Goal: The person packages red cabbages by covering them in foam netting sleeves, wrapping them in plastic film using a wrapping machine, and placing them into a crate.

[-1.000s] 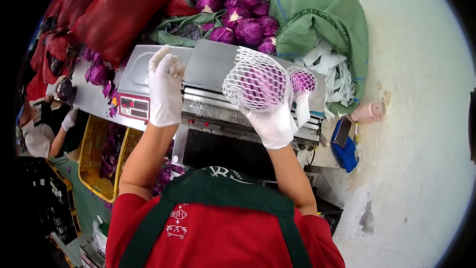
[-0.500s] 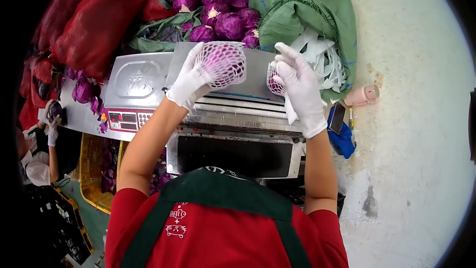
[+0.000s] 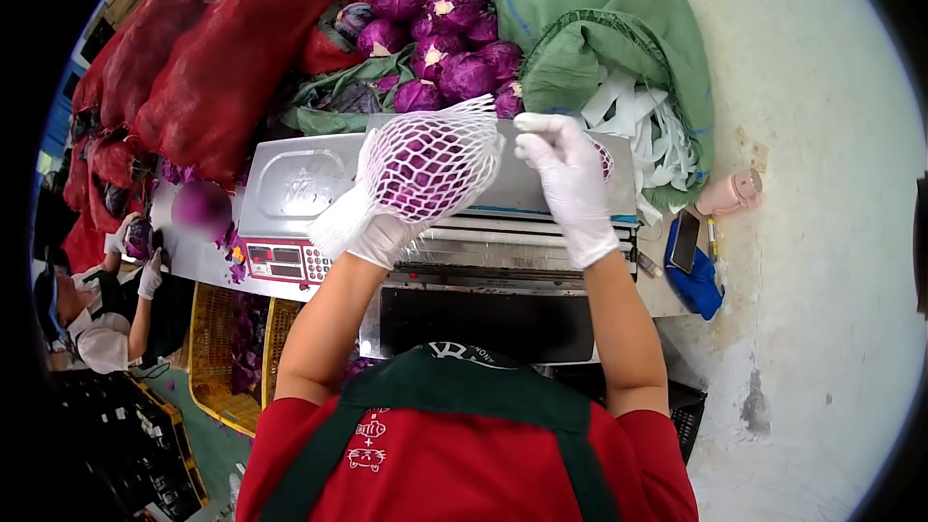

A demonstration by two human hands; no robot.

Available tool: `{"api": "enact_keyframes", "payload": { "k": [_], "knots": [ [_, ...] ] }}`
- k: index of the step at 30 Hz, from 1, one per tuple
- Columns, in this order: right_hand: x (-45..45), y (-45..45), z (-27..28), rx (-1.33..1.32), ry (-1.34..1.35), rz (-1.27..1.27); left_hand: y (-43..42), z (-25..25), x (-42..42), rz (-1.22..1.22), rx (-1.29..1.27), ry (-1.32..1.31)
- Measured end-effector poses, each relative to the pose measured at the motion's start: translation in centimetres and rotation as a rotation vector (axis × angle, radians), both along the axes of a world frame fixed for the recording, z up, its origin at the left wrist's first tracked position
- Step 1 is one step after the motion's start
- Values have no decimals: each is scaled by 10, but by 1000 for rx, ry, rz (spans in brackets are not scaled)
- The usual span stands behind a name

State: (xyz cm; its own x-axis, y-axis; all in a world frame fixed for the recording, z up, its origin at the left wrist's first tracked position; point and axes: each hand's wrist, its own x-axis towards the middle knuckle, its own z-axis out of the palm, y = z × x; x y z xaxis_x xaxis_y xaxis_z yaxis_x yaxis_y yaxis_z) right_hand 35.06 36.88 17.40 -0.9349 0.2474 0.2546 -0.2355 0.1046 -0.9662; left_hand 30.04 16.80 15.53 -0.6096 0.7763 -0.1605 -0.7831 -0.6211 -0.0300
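My left hand [image 3: 387, 237], in a white glove, is closed around a purple cabbage [image 3: 425, 169] sleeved in white foam netting. The net's loose ends stick out at the lower left and the upper right. My right hand [image 3: 575, 179], also gloved, is just right of the net's upper end and apart from it. Its thumb and forefinger are bent and slightly apart, with nothing visible between them. Partly hidden behind that hand, a second netted cabbage [image 3: 605, 162] rests on the metal surface.
Purple cabbages [image 3: 466, 77] are heaped at the back, between red mesh sacks [image 3: 246, 48] and a green sack [image 3: 619, 0] with white net sleeves. A scale [image 3: 300, 188] stands left, above yellow crates [image 3: 217, 358]. A phone [image 3: 683, 240] and pink bottle [image 3: 730, 192] lie right. A co-worker [image 3: 106, 319] holds a cabbage.
The netted cabbage in my left hand has turned, so its net ends now show. My right hand has moved slightly left towards it. The whole view has shifted, and a blurred purple cabbage appears at left.
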Motion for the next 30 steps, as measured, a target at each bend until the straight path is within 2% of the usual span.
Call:
{"api": "enact_keyframes", "payload": {
  "k": [1, 3, 5, 6, 8, 9, 11, 13, 15, 16, 18, 19, 21, 22, 23, 25, 26, 27, 29, 30],
  "knots": [
    [6, 7, 8, 11, -4, -11, -3, 2, -3, -4, 3, -2],
    [13, 38, 18, 161, 40, -89, -12, 0, -15, 131, -432, 87],
    [5, 83, 11, 228, -53, -53, -2, 2, -16, 93, -411, 106],
    [-2, 101, -2, 243, -51, -56, 10, 2, -12, 176, -606, 258],
    [-16, 130, -36, 313, -89, 65, 19, -58, -50, 185, -743, 346],
    [-19, 134, -49, 329, -81, 71, 36, -32, -34, 301, -1038, 496],
    [-17, 133, -69, 143, -224, 178, 56, -71, -44, 382, -1109, 693],
    [-16, 125, -74, 332, -245, 109, 67, -91, -50, 327, -1279, 926],
    [-19, 108, -73, 151, -421, -59, 69, -62, -43, 159, -1587, 1166],
    [-20, 97, -76, 174, -426, -89, 71, -71, -45, 155, -1593, 1155],
    [-17, 78, -70, 210, -430, -135, 78, -84, -58, 338, -1273, 1148],
    [-12, 74, -65, 210, -424, -130, 74, -84, -67, 74, -1078, 914],
    [-3, 70, -62, 88, -491, -24, 66, -48, -55, -42, -1506, 1127],
    [-1, 77, -81, 197, -368, 37, 69, -34, -42, -1, -1797, 1280],
    [-2, 77, -81, 194, -384, 42, 69, -50, -44, -16, -1799, 1267],
    [-2, 75, -75, 35, -430, 67, 66, -93, -49, 180, -1591, 1143],
    [-4, 79, -73, 70, -444, 102, 64, -89, -50, 54, -1564, 1097],
    [-3, 81, -69, 68, -442, 103, 63, -88, -49, 55, -1567, 1098],
    [-1, 83, -57, 163, -463, 103, 58, -86, -40, 269, -1266, 920],
    [2, 87, -51, 478, -315, 57, 52, -83, -36, 297, -1274, 907]
  ]
}}
